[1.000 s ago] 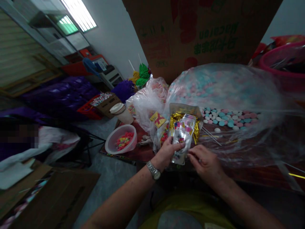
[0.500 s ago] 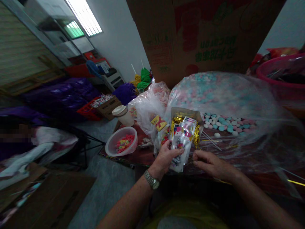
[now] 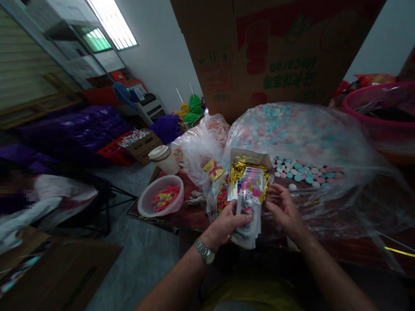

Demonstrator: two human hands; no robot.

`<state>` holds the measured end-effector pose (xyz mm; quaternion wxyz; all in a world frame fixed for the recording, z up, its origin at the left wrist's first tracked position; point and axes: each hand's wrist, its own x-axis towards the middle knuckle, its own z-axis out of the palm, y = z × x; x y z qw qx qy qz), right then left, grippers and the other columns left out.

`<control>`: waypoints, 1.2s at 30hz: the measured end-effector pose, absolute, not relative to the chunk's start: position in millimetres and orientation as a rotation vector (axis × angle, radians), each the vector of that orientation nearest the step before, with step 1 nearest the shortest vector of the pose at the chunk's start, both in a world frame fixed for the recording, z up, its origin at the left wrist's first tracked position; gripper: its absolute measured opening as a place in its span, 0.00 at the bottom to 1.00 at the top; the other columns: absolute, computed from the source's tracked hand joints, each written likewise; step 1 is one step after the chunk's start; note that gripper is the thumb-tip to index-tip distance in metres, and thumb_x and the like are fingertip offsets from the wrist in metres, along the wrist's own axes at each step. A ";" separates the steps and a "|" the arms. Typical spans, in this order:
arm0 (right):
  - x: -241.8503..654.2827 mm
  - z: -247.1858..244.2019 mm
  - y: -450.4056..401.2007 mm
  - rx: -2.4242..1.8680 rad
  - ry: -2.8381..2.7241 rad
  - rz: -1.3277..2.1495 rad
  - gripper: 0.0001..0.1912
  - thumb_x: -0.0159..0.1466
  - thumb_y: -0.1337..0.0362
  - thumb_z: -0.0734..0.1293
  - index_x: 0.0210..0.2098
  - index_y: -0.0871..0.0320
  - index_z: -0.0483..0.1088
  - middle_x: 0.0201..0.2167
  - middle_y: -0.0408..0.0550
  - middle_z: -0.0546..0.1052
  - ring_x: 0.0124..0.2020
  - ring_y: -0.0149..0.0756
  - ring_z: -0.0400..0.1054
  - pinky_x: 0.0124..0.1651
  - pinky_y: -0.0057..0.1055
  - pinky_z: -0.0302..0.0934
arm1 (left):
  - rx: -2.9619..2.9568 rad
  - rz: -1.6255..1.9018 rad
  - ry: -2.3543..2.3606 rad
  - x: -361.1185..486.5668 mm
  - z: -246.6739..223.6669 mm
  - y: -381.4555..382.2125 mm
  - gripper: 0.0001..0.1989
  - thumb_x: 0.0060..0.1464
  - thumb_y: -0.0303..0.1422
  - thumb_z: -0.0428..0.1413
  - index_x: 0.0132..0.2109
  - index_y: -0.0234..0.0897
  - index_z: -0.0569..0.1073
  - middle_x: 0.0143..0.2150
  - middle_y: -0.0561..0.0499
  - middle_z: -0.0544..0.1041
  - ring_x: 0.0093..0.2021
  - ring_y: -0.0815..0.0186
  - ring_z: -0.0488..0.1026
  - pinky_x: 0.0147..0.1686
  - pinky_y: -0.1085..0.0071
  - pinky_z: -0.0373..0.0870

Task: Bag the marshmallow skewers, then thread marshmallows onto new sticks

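My left hand [image 3: 225, 224], with a metal watch on its wrist, grips a stack of clear printed packets [image 3: 249, 207], thumb on top. Behind the packets stands an open box [image 3: 235, 170] full of gold twist ties [image 3: 241, 168]. My right hand [image 3: 283, 209] is just right of the packets and the box, fingers curved and apart; nothing can be made out in it. Pink, blue and white candies [image 3: 309, 172] lie on the table behind it. A small yellow packet [image 3: 214, 169] rests on a plastic bag [image 3: 197, 147] left of the box.
A tub of colourful candies [image 3: 142, 199] and a lidded white bucket [image 3: 168, 164] stand at the left. Behind are a big candy bag [image 3: 292, 125], a large carton [image 3: 240, 82] and a pink basin [image 3: 376, 110]. A person [image 3: 48, 194] sits at far left.
My right hand has moved up toward the gold ties and its fingers have spread. The packets in my left hand sit slightly lower and more upright. The view has shifted a little.
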<state>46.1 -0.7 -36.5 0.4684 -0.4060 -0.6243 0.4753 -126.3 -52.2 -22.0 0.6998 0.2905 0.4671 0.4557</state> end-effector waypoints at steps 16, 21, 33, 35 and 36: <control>59.1 -43.4 -8.5 -1.108 -1.432 1.662 0.27 0.57 0.41 0.60 0.33 0.59 0.74 0.31 0.48 0.76 0.33 0.39 0.70 0.37 0.34 0.64 | 0.496 0.778 0.918 -92.6 -30.0 -82.0 0.17 0.41 0.31 0.63 0.40 0.33 0.71 0.30 0.51 0.75 0.25 0.71 0.71 0.29 0.76 0.67; 66.7 -23.2 -14.2 -0.942 -1.329 1.768 0.32 0.61 0.39 0.52 0.52 0.53 0.66 0.51 0.49 0.71 0.49 0.43 0.66 0.52 0.41 0.59 | 0.453 0.866 0.825 -88.4 -19.2 -78.6 0.20 0.42 0.31 0.63 0.45 0.34 0.70 0.32 0.50 0.76 0.27 0.69 0.72 0.31 0.73 0.68; 48.0 -33.3 -42.3 -0.915 -1.054 1.886 0.37 0.52 0.46 0.67 0.57 0.51 0.56 0.55 0.51 0.67 0.54 0.44 0.62 0.55 0.44 0.56 | 0.466 1.165 1.025 -85.8 -14.2 -65.4 0.18 0.43 0.35 0.62 0.42 0.32 0.71 0.33 0.48 0.77 0.32 0.63 0.75 0.36 0.69 0.70; 35.1 -36.9 -45.5 -0.873 -1.158 1.838 0.34 0.50 0.55 0.71 0.54 0.53 0.58 0.51 0.50 0.70 0.51 0.44 0.65 0.53 0.42 0.59 | 0.574 1.199 1.052 -88.8 -7.1 -51.5 0.19 0.43 0.35 0.62 0.43 0.33 0.70 0.35 0.48 0.77 0.34 0.64 0.75 0.38 0.69 0.70; 28.9 -38.4 -41.4 -0.890 -1.175 1.794 0.33 0.50 0.56 0.70 0.53 0.54 0.59 0.49 0.50 0.72 0.49 0.44 0.67 0.51 0.41 0.61 | 0.624 1.210 1.062 -93.3 -2.4 -41.2 0.21 0.44 0.36 0.62 0.46 0.35 0.69 0.37 0.48 0.77 0.36 0.64 0.74 0.40 0.69 0.69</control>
